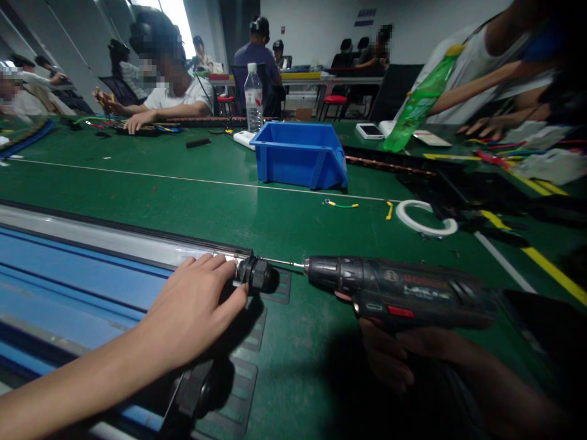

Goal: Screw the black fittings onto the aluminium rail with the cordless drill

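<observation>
the cordless drill (398, 290) is right of centre over the green table (293, 379), its long axis running almost straight across the view and dipping slightly to the right. its chuck faces left, and a slim bit (282, 263) reaches from it toward the near-centre end of a long silver-and-black bar (114, 235); whether the tip meets the bar i cannot tell. the bar slants from the far left down toward the drill, with a blue profile (68, 275) alongside it.

the right hand (413, 360), deep in shadow, is closed around the drill's handle below the body, fingers curled about it.

the left hand (197, 299) lies over the end of the bar, palm down. its fingers are bent and close together, with the thumb apart from them and the thumb tip against a black cable gland (257, 275). the gland's rounded nose points right, just below the bit. i cannot tell whether finger and thumb are pinching it.

a second black gland (199, 388) shows under the left forearm, beside slotted dark plates (241, 385). beyond the drill stand a blue bin (298, 156) and a white ring (426, 219).
</observation>
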The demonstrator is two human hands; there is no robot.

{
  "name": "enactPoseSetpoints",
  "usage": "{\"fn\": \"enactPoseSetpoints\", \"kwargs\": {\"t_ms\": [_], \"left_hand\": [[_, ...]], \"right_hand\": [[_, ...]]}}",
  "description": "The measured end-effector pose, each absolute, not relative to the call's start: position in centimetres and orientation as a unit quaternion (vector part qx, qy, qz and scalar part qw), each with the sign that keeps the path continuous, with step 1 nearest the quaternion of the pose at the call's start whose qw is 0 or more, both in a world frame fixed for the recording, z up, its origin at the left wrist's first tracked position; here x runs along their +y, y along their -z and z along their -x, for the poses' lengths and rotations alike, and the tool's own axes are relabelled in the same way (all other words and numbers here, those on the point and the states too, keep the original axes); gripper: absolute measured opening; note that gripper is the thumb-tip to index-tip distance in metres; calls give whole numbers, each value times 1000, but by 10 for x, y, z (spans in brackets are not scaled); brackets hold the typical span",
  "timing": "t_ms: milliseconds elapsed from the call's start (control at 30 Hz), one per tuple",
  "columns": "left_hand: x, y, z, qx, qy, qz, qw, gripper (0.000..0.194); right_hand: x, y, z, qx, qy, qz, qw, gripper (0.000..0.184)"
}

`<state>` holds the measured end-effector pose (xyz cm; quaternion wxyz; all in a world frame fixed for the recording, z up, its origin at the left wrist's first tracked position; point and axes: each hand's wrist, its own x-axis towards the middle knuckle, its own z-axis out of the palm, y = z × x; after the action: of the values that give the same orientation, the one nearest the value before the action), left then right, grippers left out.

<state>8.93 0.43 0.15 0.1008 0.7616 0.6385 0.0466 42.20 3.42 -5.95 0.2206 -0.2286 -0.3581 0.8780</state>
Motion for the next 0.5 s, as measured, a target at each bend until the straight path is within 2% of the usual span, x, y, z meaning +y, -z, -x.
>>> {"fn": "enactPoseSetpoints", "kwargs": {"t_ms": [233, 500], "left_hand": [[4, -2, -89, 642, -44, -758, 106, 26], [4, -5, -91, 643, -41, -756, 112, 26]], "right_hand": [[35, 62, -423, -355, -886, 221, 198, 29], [28, 47, -417, -345, -869, 257, 243, 23]]}}
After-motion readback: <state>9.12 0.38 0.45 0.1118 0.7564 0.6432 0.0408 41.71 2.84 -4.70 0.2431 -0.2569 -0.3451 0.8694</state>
